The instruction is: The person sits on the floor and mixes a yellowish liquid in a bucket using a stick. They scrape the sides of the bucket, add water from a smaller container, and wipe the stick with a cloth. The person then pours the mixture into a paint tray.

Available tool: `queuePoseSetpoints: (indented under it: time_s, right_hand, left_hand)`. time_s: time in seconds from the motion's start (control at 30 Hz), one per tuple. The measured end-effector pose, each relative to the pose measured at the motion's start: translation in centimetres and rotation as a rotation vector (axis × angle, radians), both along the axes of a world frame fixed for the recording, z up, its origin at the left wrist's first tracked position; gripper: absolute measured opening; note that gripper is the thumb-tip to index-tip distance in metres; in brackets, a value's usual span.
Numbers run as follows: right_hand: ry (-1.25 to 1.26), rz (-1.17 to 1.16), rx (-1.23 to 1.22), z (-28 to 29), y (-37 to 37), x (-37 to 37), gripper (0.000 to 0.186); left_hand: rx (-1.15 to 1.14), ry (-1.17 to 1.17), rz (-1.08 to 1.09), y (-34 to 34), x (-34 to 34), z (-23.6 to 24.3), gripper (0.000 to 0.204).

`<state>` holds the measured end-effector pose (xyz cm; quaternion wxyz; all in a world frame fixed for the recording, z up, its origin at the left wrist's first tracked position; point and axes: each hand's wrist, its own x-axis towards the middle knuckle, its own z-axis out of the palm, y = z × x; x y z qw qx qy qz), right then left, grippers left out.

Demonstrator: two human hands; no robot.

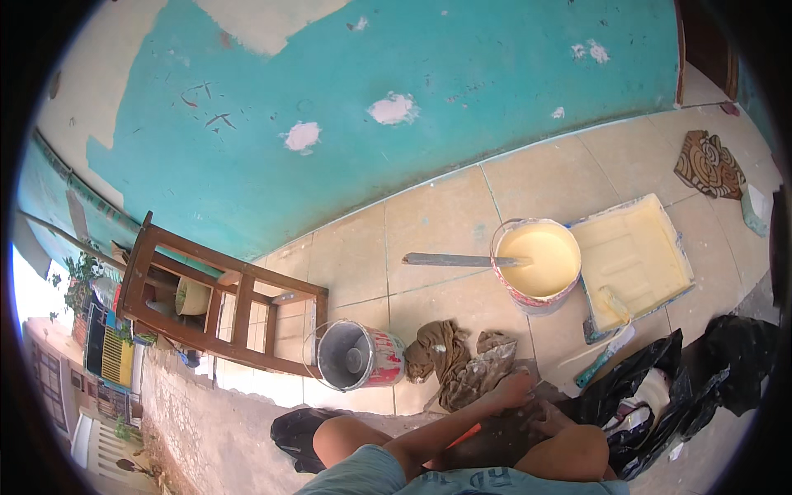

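My left hand (pixel 515 390) is beside crumpled brown rags (pixel 464 363), its fingers curled together; what they hold, if anything, is hidden. Close by, between my knees, my right hand (pixel 549 419) has its fingers slightly apart, with nothing visible in them. Ahead of my hands stands a bucket of cream-yellow paint (pixel 540 256), a flat grey stick (pixel 450 259) leaning out over its rim. To its right lies a paint tray (pixel 648 247) coated with the same paint. A paint roller (pixel 615 307) rests on the tray's near edge, its teal handle pointing toward me.
A tipped bucket (pixel 363 356) with red-stained sides lies by a brown wooden chair (pixel 239 309) on its side. Black plastic bags (pixel 726 363) are at my right. The teal wall (pixel 330 181) has white patches. A patterned brown piece (pixel 709 165) lies on the tiles at far right.
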<state>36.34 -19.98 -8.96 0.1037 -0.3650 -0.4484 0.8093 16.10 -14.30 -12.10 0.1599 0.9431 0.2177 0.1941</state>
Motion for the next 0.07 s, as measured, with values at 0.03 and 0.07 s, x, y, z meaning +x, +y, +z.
queuePoseSetpoints:
  time_s: [0.03,0.07]
  right_hand:
    - [0.064,0.032,0.232,-1.4,0.0,0.4,0.045]
    - [0.032,0.041,0.236,-2.3,-1.4,2.1,0.045]
  left_hand:
    - [-0.149,0.129,0.153,-1.2,0.6,-1.1,0.020]
    - [-0.307,0.249,0.304,-2.0,1.4,-1.9,0.020]
